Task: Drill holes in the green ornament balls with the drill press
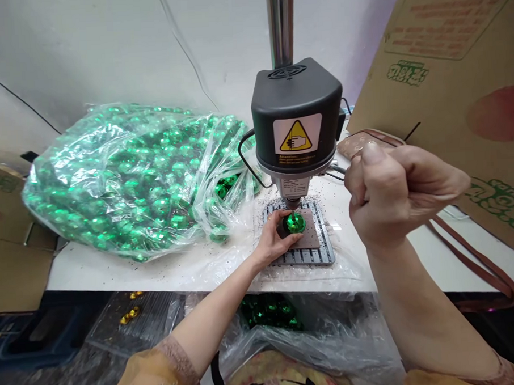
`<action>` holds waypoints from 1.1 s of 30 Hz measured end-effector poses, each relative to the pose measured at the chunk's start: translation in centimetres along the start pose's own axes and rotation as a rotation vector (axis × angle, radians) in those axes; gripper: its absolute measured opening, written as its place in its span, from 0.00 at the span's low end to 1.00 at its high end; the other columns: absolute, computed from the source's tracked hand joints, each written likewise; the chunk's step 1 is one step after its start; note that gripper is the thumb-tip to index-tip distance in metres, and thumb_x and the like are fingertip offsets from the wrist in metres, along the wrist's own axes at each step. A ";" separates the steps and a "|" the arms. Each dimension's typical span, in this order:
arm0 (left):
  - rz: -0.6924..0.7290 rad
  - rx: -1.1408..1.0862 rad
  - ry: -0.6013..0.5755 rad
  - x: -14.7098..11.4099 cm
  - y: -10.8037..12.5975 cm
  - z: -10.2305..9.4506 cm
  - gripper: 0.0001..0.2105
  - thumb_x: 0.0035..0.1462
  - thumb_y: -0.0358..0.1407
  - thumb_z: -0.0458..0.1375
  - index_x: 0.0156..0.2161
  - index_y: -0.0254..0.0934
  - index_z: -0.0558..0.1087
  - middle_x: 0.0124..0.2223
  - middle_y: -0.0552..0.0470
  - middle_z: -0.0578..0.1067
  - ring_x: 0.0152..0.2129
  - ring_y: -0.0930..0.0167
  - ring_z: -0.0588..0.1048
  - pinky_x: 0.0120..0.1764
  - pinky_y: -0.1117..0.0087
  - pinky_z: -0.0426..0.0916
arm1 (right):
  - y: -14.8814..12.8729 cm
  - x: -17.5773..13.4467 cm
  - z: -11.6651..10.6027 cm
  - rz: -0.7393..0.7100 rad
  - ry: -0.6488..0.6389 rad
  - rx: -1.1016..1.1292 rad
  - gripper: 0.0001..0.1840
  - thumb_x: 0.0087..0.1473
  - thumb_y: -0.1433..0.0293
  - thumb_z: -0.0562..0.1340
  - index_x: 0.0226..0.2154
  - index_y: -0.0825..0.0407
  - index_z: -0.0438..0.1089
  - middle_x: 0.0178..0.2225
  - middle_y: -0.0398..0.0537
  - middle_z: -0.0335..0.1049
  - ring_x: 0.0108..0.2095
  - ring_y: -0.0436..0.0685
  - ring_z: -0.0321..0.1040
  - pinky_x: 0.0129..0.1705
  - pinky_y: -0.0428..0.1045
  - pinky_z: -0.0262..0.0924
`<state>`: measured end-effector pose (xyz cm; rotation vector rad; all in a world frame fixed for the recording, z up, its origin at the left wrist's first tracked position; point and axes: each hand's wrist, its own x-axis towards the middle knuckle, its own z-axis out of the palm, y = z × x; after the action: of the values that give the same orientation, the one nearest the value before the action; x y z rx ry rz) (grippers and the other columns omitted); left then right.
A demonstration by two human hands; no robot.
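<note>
A small black bench drill [297, 120] stands on a steel column over a slotted grey base plate [323, 252]. My left hand [274, 237] pinches a green faceted gem [295, 222] on a brown pad directly under the drill tip. My right hand [385, 195] is closed in a fist around the drill's feed lever [336, 171], to the right of the drill head; only a short piece of the lever shows.
A big clear plastic bag of green gems [124, 175] lies on the white table [94, 267] at left. Cardboard boxes [447, 65] lean at right and left. A brown strap [477, 262] runs along the right. Another bag with green gems [271, 312] hangs below the table edge.
</note>
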<state>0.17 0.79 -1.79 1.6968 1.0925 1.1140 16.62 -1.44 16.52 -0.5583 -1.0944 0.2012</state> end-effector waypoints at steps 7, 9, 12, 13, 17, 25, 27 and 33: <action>-0.022 -0.022 -0.005 -0.1 0.4 -0.1 0.29 0.51 0.46 0.73 0.54 0.40 0.70 0.52 0.44 0.75 0.51 0.58 0.75 0.57 0.55 0.69 | -0.1 4.0 1.3 0.151 -0.056 -0.017 0.25 0.57 0.73 0.62 0.14 0.53 0.51 0.13 0.34 0.49 0.15 0.40 0.49 0.21 0.45 0.41; -0.062 -0.075 0.011 -0.2 0.6 -0.1 0.29 0.51 0.47 0.73 0.53 0.39 0.69 0.51 0.45 0.76 0.50 0.59 0.77 0.55 0.56 0.71 | 0.1 5.0 1.7 0.184 -0.060 -0.009 0.25 0.55 0.74 0.63 0.14 0.53 0.53 0.12 0.34 0.51 0.14 0.40 0.47 0.19 0.45 0.40; -0.108 -0.142 0.042 -0.2 0.6 -0.3 0.29 0.51 0.49 0.73 0.52 0.39 0.69 0.49 0.45 0.78 0.49 0.60 0.77 0.56 0.56 0.71 | 0.3 5.5 2.1 0.201 -0.046 0.024 0.24 0.54 0.74 0.64 0.13 0.51 0.55 0.11 0.35 0.49 0.14 0.43 0.46 0.18 0.47 0.39; -0.114 -0.156 0.052 -0.2 0.5 -0.4 0.29 0.51 0.49 0.72 0.52 0.39 0.69 0.49 0.45 0.78 0.49 0.60 0.77 0.57 0.56 0.70 | 0.3 5.5 2.1 0.194 -0.039 0.035 0.24 0.54 0.74 0.64 0.13 0.51 0.55 0.11 0.35 0.49 0.14 0.43 0.46 0.17 0.47 0.38; -0.112 -0.204 0.052 0.1 0.0 -0.6 0.30 0.52 0.51 0.72 0.54 0.39 0.70 0.51 0.46 0.78 0.52 0.59 0.76 0.59 0.55 0.69 | 0.3 5.3 2.2 0.176 -0.036 0.040 0.23 0.53 0.74 0.63 0.13 0.50 0.54 0.12 0.36 0.48 0.14 0.44 0.48 0.17 0.47 0.40; -0.039 -0.152 -0.024 0.1 0.1 -0.4 0.32 0.48 0.49 0.74 0.55 0.39 0.72 0.51 0.45 0.77 0.51 0.59 0.76 0.58 0.55 0.69 | 0.5 5.3 2.1 0.151 -0.033 0.022 0.24 0.54 0.73 0.64 0.14 0.50 0.54 0.12 0.36 0.48 0.14 0.44 0.48 0.18 0.48 0.42; -0.032 -0.126 -0.028 0.0 0.3 -0.2 0.31 0.49 0.49 0.74 0.54 0.40 0.72 0.53 0.45 0.77 0.52 0.59 0.76 0.58 0.55 0.69 | 0.5 5.3 2.1 0.156 -0.037 0.021 0.24 0.54 0.72 0.64 0.14 0.50 0.54 0.12 0.36 0.48 0.14 0.44 0.48 0.17 0.47 0.42; -0.040 -0.140 -0.032 0.0 0.8 -0.1 0.26 0.55 0.48 0.70 0.53 0.39 0.71 0.53 0.43 0.77 0.51 0.60 0.76 0.57 0.58 0.70 | 0.6 5.3 2.0 0.164 -0.037 0.032 0.25 0.55 0.73 0.65 0.13 0.50 0.54 0.13 0.36 0.48 0.14 0.45 0.49 0.18 0.47 0.42</action>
<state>0.27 0.56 -0.99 1.5717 1.0006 1.1080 17.30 1.93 21.06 -0.6181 -1.0801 0.3729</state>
